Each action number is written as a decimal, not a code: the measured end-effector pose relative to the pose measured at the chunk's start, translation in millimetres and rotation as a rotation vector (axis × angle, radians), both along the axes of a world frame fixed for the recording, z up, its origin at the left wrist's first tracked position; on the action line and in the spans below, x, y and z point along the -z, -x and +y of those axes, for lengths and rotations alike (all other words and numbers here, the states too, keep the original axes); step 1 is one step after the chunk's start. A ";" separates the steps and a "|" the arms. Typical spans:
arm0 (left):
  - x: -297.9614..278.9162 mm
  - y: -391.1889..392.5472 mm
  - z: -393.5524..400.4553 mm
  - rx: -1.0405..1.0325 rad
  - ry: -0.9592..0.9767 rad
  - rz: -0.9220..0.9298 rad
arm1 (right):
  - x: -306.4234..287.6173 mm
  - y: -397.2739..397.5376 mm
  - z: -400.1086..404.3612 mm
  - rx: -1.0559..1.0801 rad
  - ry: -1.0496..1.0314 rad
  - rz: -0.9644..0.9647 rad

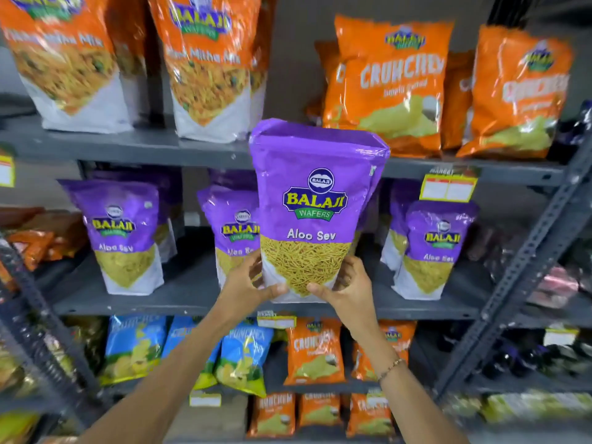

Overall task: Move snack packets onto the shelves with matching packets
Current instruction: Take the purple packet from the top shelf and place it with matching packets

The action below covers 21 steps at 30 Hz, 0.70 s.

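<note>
A tall purple Aloo Sev packet [312,200] stands upright in front of the middle shelf [192,302]. My left hand [248,285] grips its lower left corner and my right hand [347,288] grips its lower right corner. Matching purple Aloo Sev packets stand on that shelf: one at the left [123,233], one just behind the held packet [232,232], and one at the right [431,248]. The held packet's top reaches above the upper shelf's edge [128,149].
Orange-and-white mix packets [205,62] and orange Crunchex packets [390,81] fill the upper shelf. Blue packets [134,347] and orange packets [314,350] sit on lower shelves. A grey slotted upright [525,274] rises at the right, with another rack [38,315] at the left.
</note>
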State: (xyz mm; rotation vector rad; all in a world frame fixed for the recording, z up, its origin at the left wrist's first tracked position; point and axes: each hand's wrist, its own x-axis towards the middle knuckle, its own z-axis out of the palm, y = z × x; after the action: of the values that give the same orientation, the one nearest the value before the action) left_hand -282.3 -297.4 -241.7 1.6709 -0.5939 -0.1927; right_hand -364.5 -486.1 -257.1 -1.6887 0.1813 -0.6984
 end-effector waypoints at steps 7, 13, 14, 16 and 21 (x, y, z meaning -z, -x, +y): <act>65.5 -42.8 -77.7 0.014 -0.193 0.060 | 61.3 -28.2 -72.5 0.008 0.037 0.195; 80.8 -69.5 -137.3 -0.014 -0.239 0.088 | 79.6 -61.7 -128.2 0.000 0.072 0.292; 82.5 -73.3 -143.9 -0.016 -0.249 0.090 | 81.8 -65.3 -135.5 -0.008 0.077 0.300; 85.2 -79.9 -155.2 -0.025 -0.259 0.103 | 86.4 -73.1 -147.4 -0.023 0.086 0.322; 86.4 -93.3 -175.7 -0.071 -0.301 0.094 | 90.4 -94.8 -165.3 -0.035 0.094 0.359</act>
State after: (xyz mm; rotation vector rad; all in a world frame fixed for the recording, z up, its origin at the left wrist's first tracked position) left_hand -189.1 -473.2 -328.1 1.9585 -0.4498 -0.3201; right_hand -269.7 -651.3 -347.5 -1.8944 0.3744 -0.3772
